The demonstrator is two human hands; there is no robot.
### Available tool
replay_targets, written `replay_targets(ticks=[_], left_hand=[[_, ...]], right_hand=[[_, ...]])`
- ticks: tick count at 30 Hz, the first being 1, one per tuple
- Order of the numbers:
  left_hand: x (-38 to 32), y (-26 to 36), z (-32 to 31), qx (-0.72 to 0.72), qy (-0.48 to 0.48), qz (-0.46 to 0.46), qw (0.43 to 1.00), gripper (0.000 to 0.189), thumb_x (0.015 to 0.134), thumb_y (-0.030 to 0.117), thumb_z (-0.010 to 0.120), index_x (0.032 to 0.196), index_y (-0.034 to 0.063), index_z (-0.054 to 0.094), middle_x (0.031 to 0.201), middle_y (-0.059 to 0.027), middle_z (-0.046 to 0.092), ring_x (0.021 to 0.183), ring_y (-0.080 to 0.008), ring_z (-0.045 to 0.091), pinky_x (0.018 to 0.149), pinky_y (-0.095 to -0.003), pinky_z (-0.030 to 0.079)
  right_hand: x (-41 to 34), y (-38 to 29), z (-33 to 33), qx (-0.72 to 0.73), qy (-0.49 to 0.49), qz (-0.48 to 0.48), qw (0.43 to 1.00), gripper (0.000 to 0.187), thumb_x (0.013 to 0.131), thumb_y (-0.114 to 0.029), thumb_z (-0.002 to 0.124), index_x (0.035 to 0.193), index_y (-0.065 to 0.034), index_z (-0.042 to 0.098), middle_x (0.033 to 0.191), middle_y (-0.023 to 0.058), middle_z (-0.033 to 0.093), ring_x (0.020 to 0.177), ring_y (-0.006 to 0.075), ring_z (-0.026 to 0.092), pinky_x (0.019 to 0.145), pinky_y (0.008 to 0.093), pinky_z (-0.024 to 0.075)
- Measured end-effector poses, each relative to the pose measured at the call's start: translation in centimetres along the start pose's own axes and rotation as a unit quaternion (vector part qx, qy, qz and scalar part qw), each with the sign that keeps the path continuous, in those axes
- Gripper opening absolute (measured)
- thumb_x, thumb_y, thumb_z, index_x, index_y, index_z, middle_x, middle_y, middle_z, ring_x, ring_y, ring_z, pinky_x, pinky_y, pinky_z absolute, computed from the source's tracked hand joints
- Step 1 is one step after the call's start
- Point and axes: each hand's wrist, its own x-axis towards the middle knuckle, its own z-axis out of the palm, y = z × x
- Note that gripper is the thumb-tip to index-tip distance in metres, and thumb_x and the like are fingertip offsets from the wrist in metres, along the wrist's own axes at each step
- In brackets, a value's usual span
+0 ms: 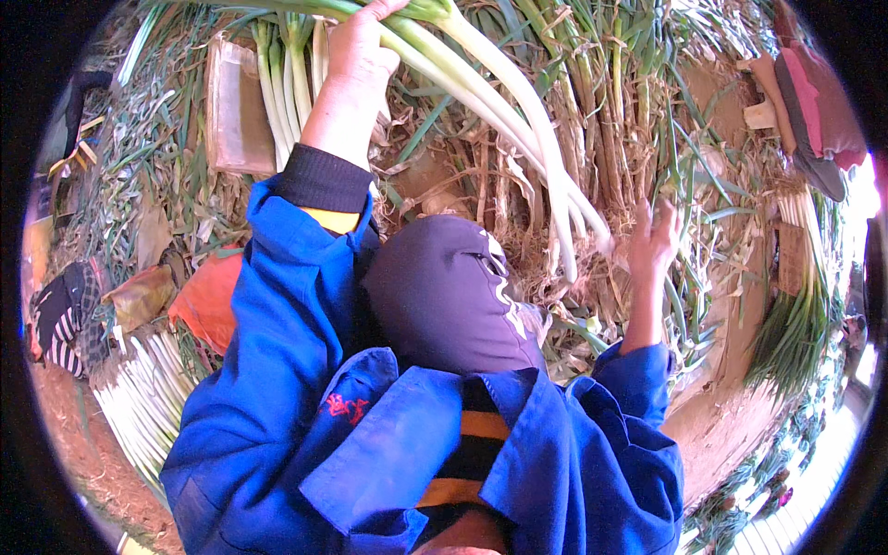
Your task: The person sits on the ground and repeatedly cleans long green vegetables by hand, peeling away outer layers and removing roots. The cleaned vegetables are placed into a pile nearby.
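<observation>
Several long green onions (499, 114) with white stalks are gripped near their green part by my left hand (357, 52), at the top of the view. Their root ends slant down to the right, over a heap of dry leaves and roots. My right hand (654, 232) is raised just right of those root ends, fingers apart and slightly blurred, with nothing seen in it. Unpeeled green onions with brown outer leaves (610, 139) lie between and above my hands. Beside my left forearm, more peeled green onions (281, 90) lie against a pale block (243, 111).
A bundle of green onions (798, 257) lies at the right and a row of white-stalked ones (142, 402) at the lower left. Another person (818, 104) is at the upper right. An orange cloth or bag (208, 298) lies left of my sleeve. Leaf scraps (149, 149) cover the ground.
</observation>
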Motion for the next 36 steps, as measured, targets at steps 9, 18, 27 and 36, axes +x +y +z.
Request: replay_targets(ticks=[9, 18, 27, 36], left_hand=[[-3.1, 2.7, 1.4, -0.044, 0.020, 0.007, 0.999, 0.024, 0.074, -0.001, 0.062, 0.098, -0.0032, 0.057, 0.087, -0.0155, 0.063, 0.081, -0.0310, 0.063, 0.066, -0.0396, 0.055], [-3.7, 14.3, -0.7, 0.013, -0.034, -0.014, 0.999, 0.021, 0.079, 0.005, 0.058, 0.098, -0.0045, 0.056, 0.087, -0.0205, 0.062, 0.077, -0.0388, 0.062, 0.069, -0.0542, 0.053], [2.7, 27.0, -1.1, 0.195, 0.050, 0.076, 0.976, 0.012, 0.077, 0.002, 0.059, 0.084, -0.0069, 0.057, 0.073, -0.0193, 0.060, 0.063, -0.0347, 0.061, 0.056, -0.0454, 0.053], [2.1, 15.4, -18.0, 0.516, 0.095, 0.249, 0.814, 0.039, 0.076, 0.015, 0.069, 0.108, 0.0005, 0.053, 0.101, -0.0126, 0.059, 0.097, -0.0243, 0.056, 0.083, -0.0374, 0.046]], right_hand=[[-4.2, -4.7, 5.1, -0.098, -0.115, -0.159, 0.976, 0.084, 0.069, -0.027, 0.072, 0.138, -0.0036, 0.030, 0.130, 0.0239, 0.042, 0.124, 0.0385, 0.036, 0.102, 0.0475, 0.0300], [-2.5, -10.4, 12.3, 0.261, -0.564, -0.093, 0.778, 0.042, 0.074, -0.020, 0.071, 0.108, 0.0008, 0.059, 0.091, 0.0068, 0.064, 0.083, 0.0155, 0.057, 0.076, 0.0301, 0.0457], [-4.5, -26.5, 16.3, 0.310, -0.675, -0.035, 0.668, 0.031, 0.090, -0.029, 0.058, 0.096, 0.0013, 0.061, 0.073, 0.0040, 0.062, 0.066, 0.0115, 0.058, 0.060, 0.0265, 0.0473], [-10.8, -33.3, 30.0, 0.373, -0.796, 0.131, 0.459, 0.025, 0.093, -0.024, 0.052, 0.106, -0.0027, 0.055, 0.091, 0.0075, 0.062, 0.076, 0.0188, 0.062, 0.065, 0.0310, 0.0537]])
